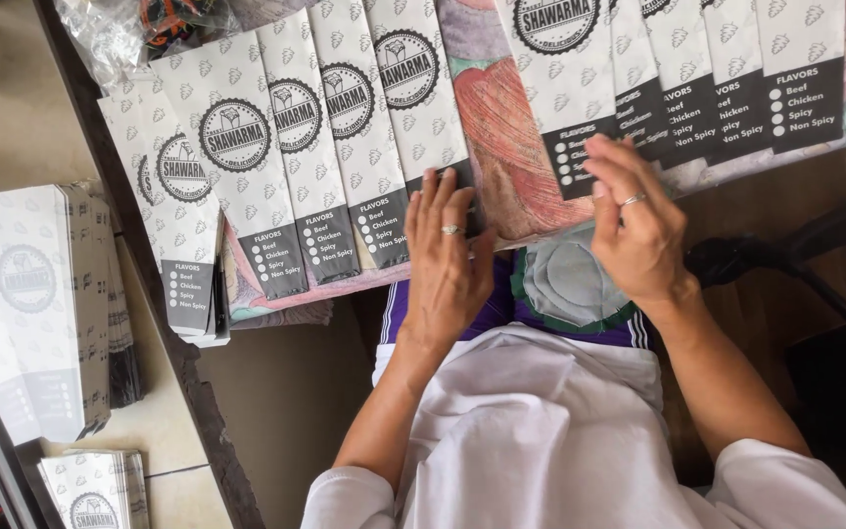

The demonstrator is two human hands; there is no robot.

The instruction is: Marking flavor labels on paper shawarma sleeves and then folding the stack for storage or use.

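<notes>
Two overlapping rows of printed paper sleeves (345, 147) already fan across the counter (501, 127); left hand (447, 260) lies flat, fingers spread, on the left row's last sleeve, right hand (638, 220) open at the right row (697, 78), stacks (31, 304) waiting at left.

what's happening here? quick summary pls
A person sits at a cloth-covered board with white paper sleeves fanned out in overlapping rows. The left hand lies flat on the lower end of one sleeve; the right hand hovers open by the right-hand row. More stacks sit at left.
</notes>
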